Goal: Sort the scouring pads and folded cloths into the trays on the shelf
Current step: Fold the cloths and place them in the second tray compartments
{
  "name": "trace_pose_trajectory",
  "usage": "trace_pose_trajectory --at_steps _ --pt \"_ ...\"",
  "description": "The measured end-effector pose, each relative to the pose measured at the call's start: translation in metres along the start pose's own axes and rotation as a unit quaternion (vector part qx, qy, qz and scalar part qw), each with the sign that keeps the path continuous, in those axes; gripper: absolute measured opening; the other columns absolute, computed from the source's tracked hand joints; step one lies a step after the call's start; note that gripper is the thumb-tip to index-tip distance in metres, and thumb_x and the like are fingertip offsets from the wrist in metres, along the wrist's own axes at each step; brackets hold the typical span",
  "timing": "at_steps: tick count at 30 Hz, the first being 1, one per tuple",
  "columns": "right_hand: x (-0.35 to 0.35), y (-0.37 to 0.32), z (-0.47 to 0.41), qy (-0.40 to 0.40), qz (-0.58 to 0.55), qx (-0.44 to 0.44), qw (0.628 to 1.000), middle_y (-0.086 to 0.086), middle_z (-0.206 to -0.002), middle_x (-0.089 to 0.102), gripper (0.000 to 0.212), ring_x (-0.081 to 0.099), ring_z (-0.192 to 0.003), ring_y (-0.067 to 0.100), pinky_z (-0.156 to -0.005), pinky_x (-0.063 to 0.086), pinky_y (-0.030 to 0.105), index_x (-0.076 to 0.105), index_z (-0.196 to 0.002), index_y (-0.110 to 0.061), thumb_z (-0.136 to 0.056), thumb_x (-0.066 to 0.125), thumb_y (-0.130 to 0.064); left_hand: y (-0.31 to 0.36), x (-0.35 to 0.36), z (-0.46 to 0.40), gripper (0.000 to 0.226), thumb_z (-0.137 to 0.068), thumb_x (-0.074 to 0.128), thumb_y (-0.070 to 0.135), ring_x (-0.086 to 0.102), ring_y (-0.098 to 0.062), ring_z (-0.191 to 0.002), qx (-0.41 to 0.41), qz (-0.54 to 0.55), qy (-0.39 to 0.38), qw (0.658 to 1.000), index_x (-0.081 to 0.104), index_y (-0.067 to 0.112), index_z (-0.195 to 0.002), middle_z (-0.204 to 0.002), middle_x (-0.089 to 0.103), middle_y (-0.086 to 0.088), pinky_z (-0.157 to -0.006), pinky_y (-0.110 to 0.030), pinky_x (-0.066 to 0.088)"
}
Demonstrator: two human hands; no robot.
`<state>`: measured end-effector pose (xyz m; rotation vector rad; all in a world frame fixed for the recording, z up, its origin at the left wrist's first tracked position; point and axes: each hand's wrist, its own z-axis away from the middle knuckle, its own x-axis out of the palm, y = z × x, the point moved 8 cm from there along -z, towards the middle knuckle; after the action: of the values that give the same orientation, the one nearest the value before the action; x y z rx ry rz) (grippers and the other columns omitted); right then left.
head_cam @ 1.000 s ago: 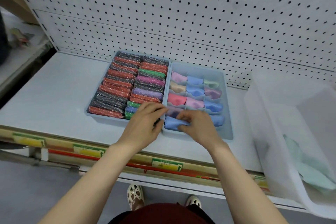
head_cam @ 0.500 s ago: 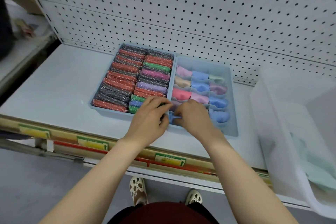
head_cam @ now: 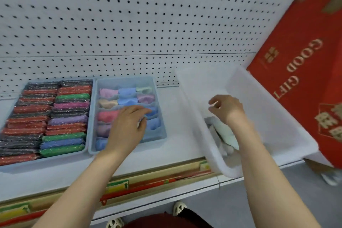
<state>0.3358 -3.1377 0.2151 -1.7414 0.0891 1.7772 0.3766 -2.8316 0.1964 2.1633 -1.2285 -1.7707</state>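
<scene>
Pale folded cloths [head_cam: 224,135], inside translucent white bin [head_cam: 259,109]: soft, light; pinch at fold. Right hand [head_cam: 226,109] above, fingers loosely curled, empty. Left hand [head_cam: 127,127] left of bin, fingers relaxed on divided blue tray [head_cam: 127,79].

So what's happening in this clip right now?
A person is stocking a shelf. The left hand rests on the folded cloths in the divided tray, fingers spread over the middle compartments. The right hand hovers inside the clear bin, fingers loosely curled and holding nothing, just above the pale green cloth lying there. Left of the divided tray, the scouring pad tray is packed with two columns of pads.
</scene>
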Motion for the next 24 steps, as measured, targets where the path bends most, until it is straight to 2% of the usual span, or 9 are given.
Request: trace_pose_trajectory --at_steps 2,4,6,8,12,16,19,22,24 --pt "0.024 0.038 -0.010 -0.149 0.111 0.042 0.982 0.002 -0.125 0.061 0.051 0.057 -0.114 0.026 -0.092 0.047 0.034 0.057 -0.128 -0.023 -0.084 0.069 -0.046 0.024 0.015 -0.016 0.028 -0.087 0.061 0.008 0.059 -0.025 -0.109 0.017 0.016 -0.012 1.000 0.072 0.020 -0.111 -0.112 0.068 0.001 -0.090 -0.028 0.037" --pt "0.041 0.053 -0.018 -0.200 0.160 0.017 0.966 0.004 -0.108 0.062 0.044 0.059 -0.096 0.024 -0.079 0.048 0.033 0.062 -0.114 -0.011 -0.083 0.069 -0.041 0.043 0.027 -0.029 0.028 -0.089 0.060 0.010 0.058 -0.024 -0.109 0.026 0.028 -0.029 0.999 0.070 0.022 -0.113 -0.113 0.067 0.001 -0.089 -0.026 0.037" --pt "0.036 0.054 -0.026 -0.176 0.139 -0.008 0.974 0.004 -0.080 0.053 0.027 0.048 -0.069 0.020 -0.061 0.036 0.030 0.055 -0.080 -0.006 -0.081 0.069 -0.029 0.057 0.035 -0.039 0.029 -0.090 0.061 0.012 0.057 -0.022 -0.110 0.025 0.042 -0.041 0.998 0.068 0.024 -0.116 -0.117 0.065 0.002 -0.090 -0.024 0.036" --pt "0.013 0.040 -0.032 -0.151 0.014 -0.033 0.988 0.003 -0.068 0.044 0.034 0.039 -0.060 0.017 -0.058 0.028 0.029 0.045 -0.067 -0.011 -0.083 0.072 -0.025 0.068 0.038 -0.049 0.031 -0.091 0.062 0.017 0.056 -0.017 -0.112 0.019 0.062 -0.050 0.997 0.065 0.027 -0.120 -0.121 0.062 0.005 -0.091 -0.024 0.038" --pt "-0.044 -0.016 -0.017 -0.160 -0.292 -0.118 0.936 0.007 -0.082 0.068 0.024 0.058 -0.075 0.012 -0.075 0.043 0.028 0.070 -0.091 0.000 -0.084 0.076 -0.022 0.097 0.036 -0.073 0.043 -0.089 0.068 0.029 0.055 -0.009 -0.112 0.011 0.168 -0.088 0.982 0.056 0.033 -0.130 -0.129 0.055 0.010 -0.098 -0.032 0.047" --pt "-0.079 -0.066 -0.007 -0.174 -0.312 -0.205 0.911 0.015 -0.101 0.074 0.016 0.064 -0.088 0.012 -0.090 0.050 0.029 0.076 -0.094 -0.009 -0.090 0.068 -0.022 0.123 0.010 -0.103 0.030 -0.075 0.076 0.035 0.062 -0.003 -0.092 -0.027 0.308 -0.048 0.950 0.063 0.043 -0.101 -0.098 0.066 0.022 -0.088 -0.029 0.051" --pt "-0.085 -0.085 -0.010 -0.169 -0.315 -0.222 0.907 0.016 -0.101 0.073 0.033 0.066 -0.090 0.016 -0.097 0.052 0.041 0.073 -0.095 0.000 -0.097 0.058 -0.029 0.120 -0.020 -0.116 0.008 -0.071 0.075 0.032 0.055 -0.009 -0.068 -0.062 0.384 0.033 0.921 0.067 0.033 -0.073 -0.073 0.064 0.012 -0.074 -0.031 0.047" --pt "-0.092 -0.099 -0.014 -0.109 -0.353 -0.234 0.899 0.022 -0.085 0.067 0.047 0.059 -0.081 0.023 -0.088 0.050 0.042 0.064 -0.087 0.008 -0.094 0.061 -0.038 0.111 -0.043 -0.119 0.010 -0.078 0.077 0.027 0.053 -0.008 -0.063 -0.086 0.397 0.056 0.912 0.069 0.024 -0.072 -0.068 0.062 0.008 -0.067 -0.027 0.046" --pt "-0.100 -0.107 -0.016 -0.063 -0.411 -0.250 0.874 0.021 -0.074 0.045 0.063 0.041 -0.073 0.029 -0.078 0.033 0.039 0.046 -0.079 0.018 -0.085 0.068 -0.041 0.103 -0.055 -0.117 0.013 -0.085 0.073 0.021 0.057 -0.009 -0.061 -0.111 0.421 0.063 0.898 0.068 0.019 -0.074 -0.066 0.061 0.005 -0.064 -0.029 0.051"
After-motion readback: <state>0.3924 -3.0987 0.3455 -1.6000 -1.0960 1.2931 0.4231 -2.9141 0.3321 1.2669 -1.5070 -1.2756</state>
